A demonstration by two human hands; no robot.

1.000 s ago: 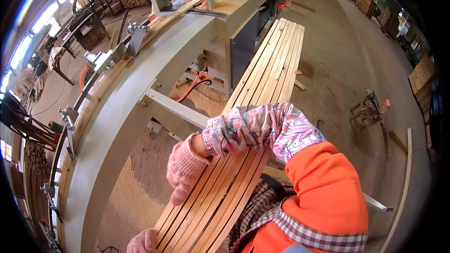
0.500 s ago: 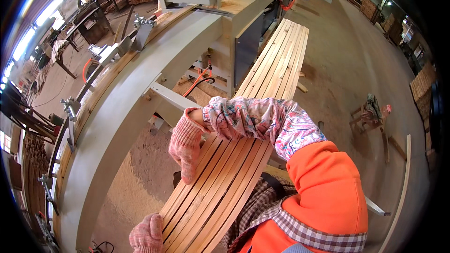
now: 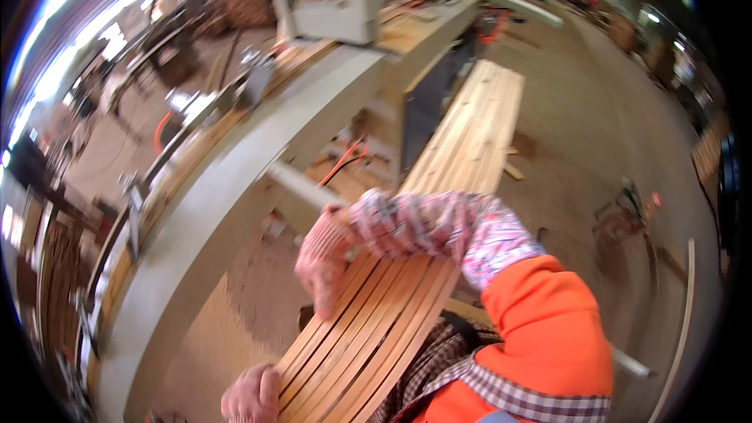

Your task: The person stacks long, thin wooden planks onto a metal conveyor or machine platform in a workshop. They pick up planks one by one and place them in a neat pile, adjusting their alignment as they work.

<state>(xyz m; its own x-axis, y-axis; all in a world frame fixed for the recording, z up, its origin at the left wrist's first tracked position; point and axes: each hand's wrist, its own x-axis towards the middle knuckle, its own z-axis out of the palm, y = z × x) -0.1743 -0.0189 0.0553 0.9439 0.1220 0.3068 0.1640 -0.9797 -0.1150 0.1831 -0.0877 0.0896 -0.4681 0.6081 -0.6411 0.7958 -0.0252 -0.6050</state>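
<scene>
A row of long, pale wooden strips, laid side by side, runs from the lower middle up toward the far right. My right hand, in a pink knitted glove, grips the left edge of the row, its fingers pointing down. That arm, in a floral sleeve cover over an orange top, reaches across the strips. Nearer to me, my left hand, gloved alike, is curled against the same edge at the bottom of the view. The undersides of both hands' grips are hidden.
Left of the strips stands a grey machine with a long beam carrying metal clamps. An orange hose hangs beneath it. A cluttered wooden stand and a long thin board are at the right.
The whole view has shifted, so the scene sits slightly lower and to the right, and is blurred. Both hands stay on the strips' left edge.
</scene>
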